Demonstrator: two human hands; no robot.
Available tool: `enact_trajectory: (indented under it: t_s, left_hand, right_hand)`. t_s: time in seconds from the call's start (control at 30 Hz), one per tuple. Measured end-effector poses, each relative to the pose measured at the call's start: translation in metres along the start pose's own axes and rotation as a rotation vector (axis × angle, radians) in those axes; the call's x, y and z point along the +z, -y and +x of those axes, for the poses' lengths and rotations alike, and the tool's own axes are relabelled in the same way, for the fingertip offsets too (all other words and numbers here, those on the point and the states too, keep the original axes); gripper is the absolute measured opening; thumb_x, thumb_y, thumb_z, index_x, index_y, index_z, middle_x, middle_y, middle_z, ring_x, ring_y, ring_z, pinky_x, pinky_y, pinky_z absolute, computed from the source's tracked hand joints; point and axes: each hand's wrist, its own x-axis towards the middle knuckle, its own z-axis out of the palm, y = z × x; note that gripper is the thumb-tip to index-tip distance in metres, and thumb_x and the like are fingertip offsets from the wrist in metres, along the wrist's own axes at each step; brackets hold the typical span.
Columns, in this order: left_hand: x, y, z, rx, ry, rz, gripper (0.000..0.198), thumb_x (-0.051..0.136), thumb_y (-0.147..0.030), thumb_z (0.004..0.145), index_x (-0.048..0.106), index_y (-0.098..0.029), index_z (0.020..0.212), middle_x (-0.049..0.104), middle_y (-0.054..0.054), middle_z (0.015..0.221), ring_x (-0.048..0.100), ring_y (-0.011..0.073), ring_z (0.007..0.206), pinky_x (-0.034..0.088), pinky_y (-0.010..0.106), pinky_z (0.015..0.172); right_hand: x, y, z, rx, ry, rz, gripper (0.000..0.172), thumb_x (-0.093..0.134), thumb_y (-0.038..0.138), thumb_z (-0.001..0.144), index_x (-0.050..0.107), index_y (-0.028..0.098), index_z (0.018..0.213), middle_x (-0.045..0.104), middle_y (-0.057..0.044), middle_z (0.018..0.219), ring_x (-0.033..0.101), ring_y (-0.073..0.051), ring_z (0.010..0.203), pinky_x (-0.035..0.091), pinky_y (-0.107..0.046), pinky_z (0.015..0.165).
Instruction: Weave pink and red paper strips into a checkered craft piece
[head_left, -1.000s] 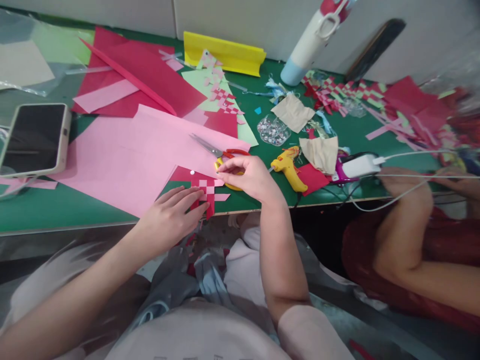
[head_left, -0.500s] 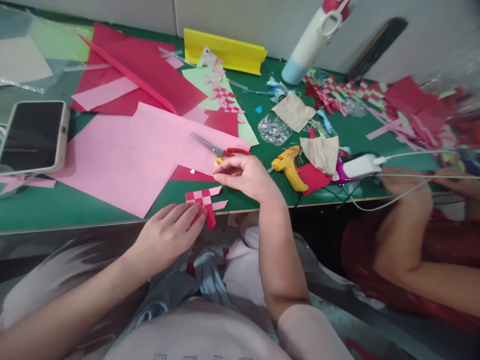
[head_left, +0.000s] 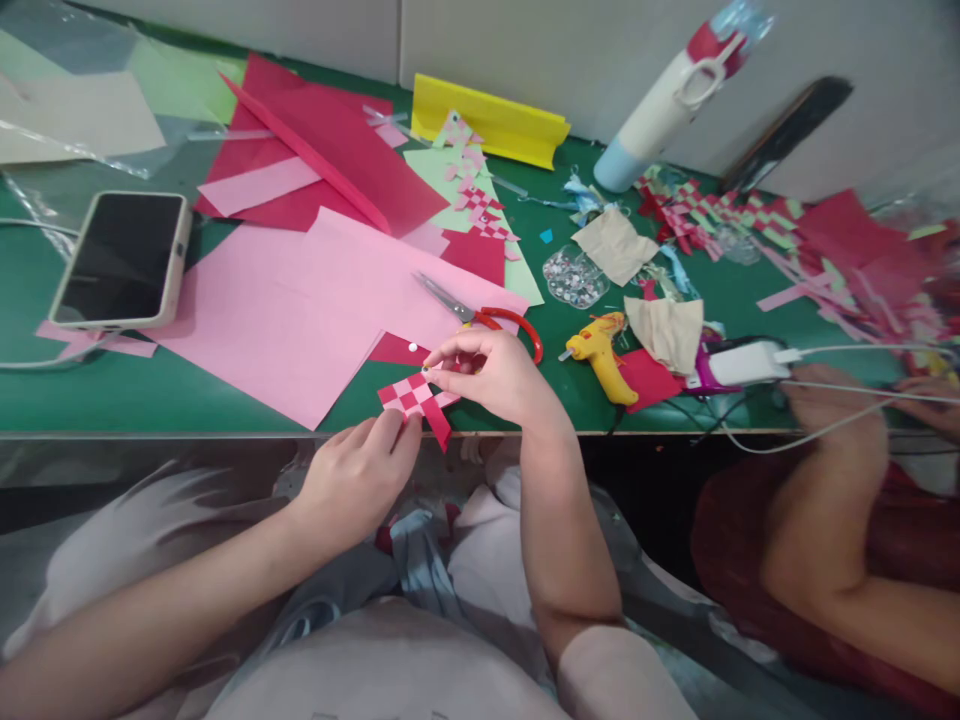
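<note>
My left hand [head_left: 364,470] is closed on a woven paper fish [head_left: 407,396] in red and pink checks, its strip ends sticking out to the right. Thumb and fingers grip its lower edge at the table's front. Just above the fish, my right hand [head_left: 487,375] pinches a tiny dark-and-white bit that looks like a googly eye [head_left: 425,370]; whether it touches the paper I cannot tell. Behind the right hand lie scissors [head_left: 450,300] with red handles, partly covered by the fingers. A small white disc [head_left: 413,347] rests on a red paper scrap [head_left: 390,348].
Pink sheets [head_left: 262,300] and red sheets [head_left: 337,160] spread left of centre, near a phone [head_left: 124,260]. A clear container of googly eyes [head_left: 576,277], a yellow glue gun [head_left: 604,355] and a bottle [head_left: 660,110] stand rightward. Beyond a white charger [head_left: 746,362], a co-worker's arm [head_left: 825,500] reaches in.
My right hand has brought its pinched bit down to the upper edge of the paper fish. The left hand still holds the fish, now turned slightly. The whole view has shifted a little.
</note>
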Motion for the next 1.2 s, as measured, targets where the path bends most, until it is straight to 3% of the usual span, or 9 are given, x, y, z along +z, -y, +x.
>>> enact_trajectory:
  t_s: [0.27, 0.6, 0.73, 0.9, 1.2]
  left_hand:
    - [-0.002, -0.017, 0.001, -0.093, 0.047, 0.000, 0.021, 0.048, -0.008, 0.082, 0.065, -0.013, 0.093, 0.065, 0.006, 0.075, 0.060, 0.0169, 0.058, 0.047, 0.029, 0.047]
    - [-0.001, -0.023, 0.000, -0.058, 0.047, -0.048, 0.026, 0.051, -0.011, 0.086, 0.063, -0.009, 0.109, 0.069, 0.009, 0.085, 0.064, 0.0175, 0.067, 0.052, 0.029, 0.054]
    - [-0.008, -0.020, -0.009, -0.009, -0.011, -0.104, 0.024, 0.053, -0.010, 0.084, 0.065, -0.008, 0.105, 0.069, 0.010, 0.084, 0.064, 0.0180, 0.066, 0.052, 0.030, 0.054]
    - [-0.012, -0.009, -0.014, -0.055, -0.026, -0.105, 0.021, 0.053, -0.009, 0.083, 0.067, -0.008, 0.099, 0.069, 0.010, 0.083, 0.064, 0.0191, 0.067, 0.051, 0.031, 0.053]
    - [-0.009, 0.009, -0.015, -0.127, 0.010, -0.068, 0.031, 0.058, -0.012, 0.081, 0.065, -0.003, 0.110, 0.069, 0.013, 0.093, 0.064, 0.0240, 0.078, 0.053, 0.034, 0.061]
  right_hand:
    - [0.018, 0.004, 0.001, -0.082, 0.034, -0.172, 0.007, 0.071, 0.023, 0.075, 0.074, 0.020, 0.080, 0.064, 0.000, 0.078, 0.056, -0.013, 0.072, 0.044, -0.026, 0.068]
    - [0.027, 0.005, 0.002, -0.088, 0.039, -0.276, 0.006, 0.073, 0.021, 0.075, 0.075, 0.021, 0.080, 0.061, -0.001, 0.077, 0.056, -0.015, 0.076, 0.045, -0.029, 0.071]
    - [0.032, 0.004, -0.003, -0.088, 0.015, -0.306, 0.006, 0.074, 0.022, 0.076, 0.075, 0.021, 0.081, 0.061, -0.001, 0.076, 0.057, -0.015, 0.077, 0.045, -0.029, 0.074]
    - [0.041, 0.004, -0.004, -0.069, 0.003, -0.332, 0.004, 0.074, 0.024, 0.077, 0.074, 0.023, 0.080, 0.061, 0.000, 0.076, 0.057, -0.016, 0.083, 0.045, -0.030, 0.079]
    - [0.044, -0.001, -0.003, -0.046, -0.007, -0.329, 0.005, 0.076, 0.022, 0.076, 0.075, 0.022, 0.081, 0.060, 0.000, 0.074, 0.056, -0.015, 0.080, 0.045, -0.028, 0.077]
